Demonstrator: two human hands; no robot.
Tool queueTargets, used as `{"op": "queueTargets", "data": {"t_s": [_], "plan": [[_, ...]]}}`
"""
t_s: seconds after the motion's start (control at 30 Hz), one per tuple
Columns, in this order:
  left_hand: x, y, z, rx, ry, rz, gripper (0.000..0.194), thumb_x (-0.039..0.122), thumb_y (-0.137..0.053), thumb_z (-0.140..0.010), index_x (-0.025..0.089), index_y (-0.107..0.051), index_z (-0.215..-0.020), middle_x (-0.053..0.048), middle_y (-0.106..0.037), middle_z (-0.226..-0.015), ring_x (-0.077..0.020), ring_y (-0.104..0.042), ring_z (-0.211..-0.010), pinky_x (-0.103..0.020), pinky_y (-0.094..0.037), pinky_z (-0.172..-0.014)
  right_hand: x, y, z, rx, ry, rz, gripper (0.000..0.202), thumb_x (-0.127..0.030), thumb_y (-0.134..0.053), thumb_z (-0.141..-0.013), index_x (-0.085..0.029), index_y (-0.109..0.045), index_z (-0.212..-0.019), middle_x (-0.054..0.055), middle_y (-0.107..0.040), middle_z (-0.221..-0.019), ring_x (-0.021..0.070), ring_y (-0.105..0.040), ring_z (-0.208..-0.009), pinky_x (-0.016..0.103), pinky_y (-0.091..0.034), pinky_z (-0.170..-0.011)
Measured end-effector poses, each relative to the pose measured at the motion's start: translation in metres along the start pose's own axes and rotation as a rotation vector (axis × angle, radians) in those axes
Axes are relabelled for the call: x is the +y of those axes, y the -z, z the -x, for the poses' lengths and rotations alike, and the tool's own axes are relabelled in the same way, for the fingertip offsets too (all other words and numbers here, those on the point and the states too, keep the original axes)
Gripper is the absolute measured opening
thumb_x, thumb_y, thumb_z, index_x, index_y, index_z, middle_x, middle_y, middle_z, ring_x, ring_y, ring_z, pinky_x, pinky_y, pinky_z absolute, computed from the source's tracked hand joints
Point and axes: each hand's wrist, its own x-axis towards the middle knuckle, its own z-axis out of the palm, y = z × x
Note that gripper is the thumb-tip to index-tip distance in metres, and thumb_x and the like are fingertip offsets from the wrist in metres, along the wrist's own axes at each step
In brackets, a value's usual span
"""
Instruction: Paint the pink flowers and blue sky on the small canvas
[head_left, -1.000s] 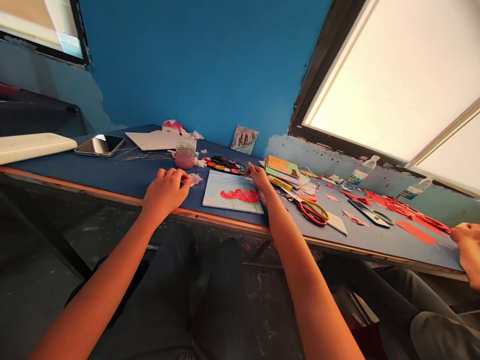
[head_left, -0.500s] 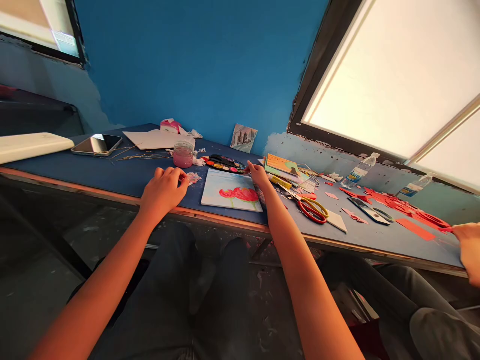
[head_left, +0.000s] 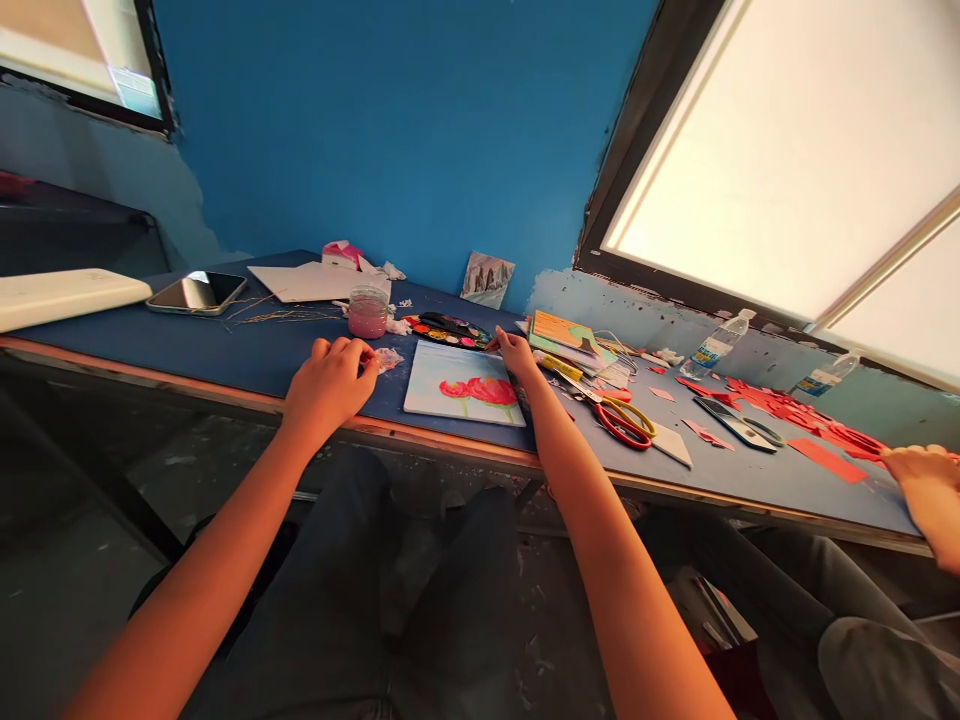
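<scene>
Your blue surface carries a painting of red flowers. Left of the painting you have a crumpled tissue, a jar and a phone; behind it, a paint palette; to its right, scissors and a red paper strip.

I'm standing in what is looking like an art and craft room: a long blue worktable is running along a patchily painted blue wall and holding a paint palette, a jar of pinkish liquid, a flower painting, scissors and scattered red paper scraps, while the dark floor is looking speckled.
</scene>
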Motion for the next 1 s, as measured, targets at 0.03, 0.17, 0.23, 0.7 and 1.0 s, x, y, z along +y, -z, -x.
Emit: {"op": "queueTargets", "data": {"t_s": [0.03, 0.17, 0.23, 0.7, 1.0], "plan": [[0.0, 0.0, 0.0, 0.003, -0.003, -0.003, 0.031, 0.039, -0.038, -0.097, 0.021, -0.062, -0.107, -0.01, -0.066, -0.117, -0.0354, -0.051, -0.12, -0.046, -0.051, -0.09, -0.001, 0.0, 0.001, -0.005, -0.013, -0.009, 0.064, -0.067, -0.037, -0.097, -0.016, -0.073, -0.081, 0.007, -0.073, -0.077, 0.0203, -0.066, -0.089, 0.035, -0.04, -0.095], [-0.001, -0.001, 0.0, 0.003, -0.005, -0.005, 0.032, 0.039, -0.038, -0.097, 0.022, -0.062, -0.107, -0.011, -0.066, -0.118, -0.0353, -0.051, -0.12, -0.046, -0.052, -0.089, -0.008, 0.003, 0.006, 0.028, -0.104, -0.016, 0.059, -0.059, -0.038, -0.099, -0.016, -0.073, -0.079, 0.007, -0.074, -0.081, 0.0217, -0.067, -0.093, 0.039, -0.035, -0.102], [0.0, 0.0, 0.001, -0.002, -0.004, -0.006, 0.033, 0.039, -0.037, -0.098, 0.021, -0.063, -0.108, -0.011, -0.066, -0.118, -0.0355, -0.051, -0.121, -0.046, -0.052, -0.089, -0.013, 0.004, 0.01, 0.04, -0.137, -0.005, 0.057, -0.055, -0.037, -0.101, -0.016, -0.073, -0.078, 0.007, -0.075, -0.083, 0.0228, -0.066, -0.096, 0.044, -0.03, -0.106], [-0.001, -0.001, 0.0, -0.007, 0.008, 0.006, 0.036, 0.042, -0.036, -0.097, 0.022, -0.062, -0.111, -0.012, -0.066, -0.119, -0.0367, -0.05, -0.122, -0.048, -0.052, -0.088, -0.011, 0.002, 0.008, 0.044, -0.126, -0.061, 0.061, -0.062, -0.038, -0.098, -0.016, -0.072, -0.076, 0.007, -0.074, -0.081, 0.0223, -0.066, -0.094, 0.041, -0.032, -0.105], [-0.001, 0.0, 0.001, 0.013, -0.008, 0.029, 0.037, 0.043, -0.036, -0.097, 0.022, -0.063, -0.11, -0.013, -0.067, -0.117, -0.0372, -0.05, -0.121, -0.047, -0.052, -0.085, -0.017, 0.004, 0.013, 0.052, -0.12, -0.028, 0.06, -0.056, -0.035, -0.101, -0.014, -0.072, -0.079, 0.007, -0.075, -0.083, 0.0227, -0.066, -0.094, 0.047, -0.025, -0.109]]}}
